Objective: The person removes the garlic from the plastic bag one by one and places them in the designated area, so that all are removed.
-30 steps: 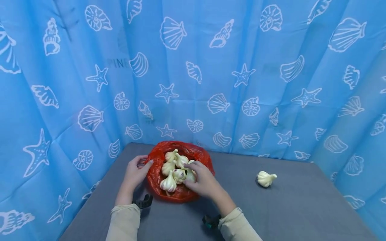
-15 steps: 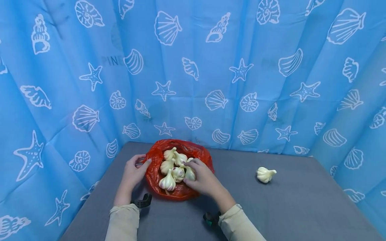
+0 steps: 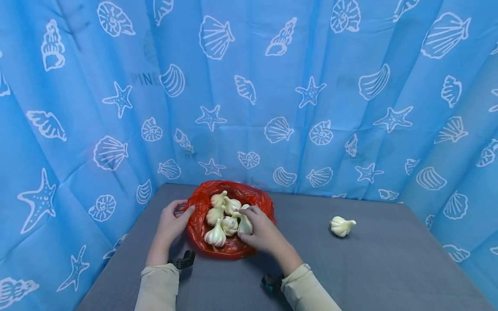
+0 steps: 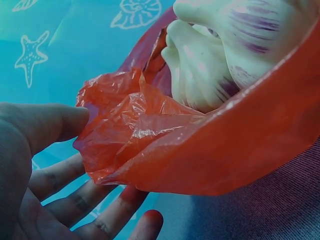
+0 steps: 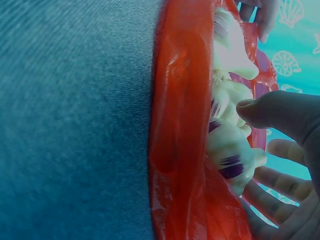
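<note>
Several pale garlic bulbs with purple streaks [image 3: 215, 236] lie together in a red plastic bag [image 3: 227, 254], its mouth spread wide. At the bag's left rim is my left hand [image 3: 171, 222]. In the left wrist view its thumb [image 4: 60, 120] touches the crumpled rim, and its straight fingers spread beneath and behind the plastic. My right hand [image 3: 266, 231] is at the bag's right side, loosely around the rightmost bulb [image 5: 231, 157]. Its thumb and fingers are spread; whether they press on that bulb is hard to tell. One more garlic bulb [image 3: 342, 226] lies alone on the table to the right.
The grey table [image 3: 311, 268] carries the bag near its back left. A blue curtain with white shell prints [image 3: 256, 86] stands behind and along both sides. Each wrist wears a dark camera mount [image 3: 183, 260].
The head view has shifted slightly. Both hands stay in about the same place at the bag, and the bulbs have not visibly moved.
</note>
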`<state>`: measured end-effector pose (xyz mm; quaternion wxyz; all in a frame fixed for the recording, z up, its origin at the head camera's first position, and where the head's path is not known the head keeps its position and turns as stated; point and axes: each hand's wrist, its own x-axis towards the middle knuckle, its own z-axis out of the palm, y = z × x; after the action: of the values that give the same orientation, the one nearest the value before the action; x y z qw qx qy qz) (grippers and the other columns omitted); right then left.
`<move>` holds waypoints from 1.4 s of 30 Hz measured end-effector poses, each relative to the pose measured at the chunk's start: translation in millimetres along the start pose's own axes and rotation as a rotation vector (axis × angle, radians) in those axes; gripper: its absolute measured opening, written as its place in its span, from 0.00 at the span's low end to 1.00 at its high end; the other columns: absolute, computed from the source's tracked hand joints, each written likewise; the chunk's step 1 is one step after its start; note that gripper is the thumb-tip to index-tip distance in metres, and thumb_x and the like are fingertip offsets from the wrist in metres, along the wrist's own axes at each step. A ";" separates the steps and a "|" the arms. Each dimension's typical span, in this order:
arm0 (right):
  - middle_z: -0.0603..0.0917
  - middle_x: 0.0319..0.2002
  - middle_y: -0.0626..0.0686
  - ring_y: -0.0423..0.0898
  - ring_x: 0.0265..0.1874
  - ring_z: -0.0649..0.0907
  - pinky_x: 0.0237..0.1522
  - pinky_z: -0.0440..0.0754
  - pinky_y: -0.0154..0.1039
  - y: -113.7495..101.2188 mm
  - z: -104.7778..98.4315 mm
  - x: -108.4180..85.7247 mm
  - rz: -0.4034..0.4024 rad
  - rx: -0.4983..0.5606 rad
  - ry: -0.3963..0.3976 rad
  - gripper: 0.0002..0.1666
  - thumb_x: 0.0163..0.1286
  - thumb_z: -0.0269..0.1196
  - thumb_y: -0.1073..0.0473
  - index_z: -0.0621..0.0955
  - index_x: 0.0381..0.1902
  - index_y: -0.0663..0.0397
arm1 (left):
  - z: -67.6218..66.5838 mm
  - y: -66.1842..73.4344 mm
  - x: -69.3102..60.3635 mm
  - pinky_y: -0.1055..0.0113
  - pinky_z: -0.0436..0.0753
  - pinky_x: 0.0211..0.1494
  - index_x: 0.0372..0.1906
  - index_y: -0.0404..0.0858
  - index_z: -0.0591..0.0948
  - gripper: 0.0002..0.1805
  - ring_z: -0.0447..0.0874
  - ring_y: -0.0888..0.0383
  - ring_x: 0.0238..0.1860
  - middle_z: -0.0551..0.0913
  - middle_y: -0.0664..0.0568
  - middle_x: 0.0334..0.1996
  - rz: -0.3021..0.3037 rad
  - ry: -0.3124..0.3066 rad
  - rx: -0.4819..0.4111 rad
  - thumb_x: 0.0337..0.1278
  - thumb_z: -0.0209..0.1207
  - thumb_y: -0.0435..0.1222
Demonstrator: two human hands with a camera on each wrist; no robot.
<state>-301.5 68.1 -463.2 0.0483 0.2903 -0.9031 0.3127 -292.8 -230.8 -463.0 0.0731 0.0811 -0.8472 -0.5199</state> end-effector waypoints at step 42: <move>0.83 0.62 0.55 0.48 0.56 0.83 0.60 0.88 0.50 2.5 2.0 -0.2 0.008 -0.017 0.018 0.41 0.60 0.79 0.57 0.78 0.70 0.53 | -0.4 -2.4 1.3 0.42 0.83 0.68 0.73 0.36 0.74 0.31 0.82 0.39 0.64 0.79 0.35 0.66 0.031 -0.004 -0.011 0.76 0.60 0.50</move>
<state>-302.6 68.6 -466.2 0.0577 0.2833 -0.9064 0.3080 -293.9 -232.4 -464.9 0.0800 0.0666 -0.8457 -0.5235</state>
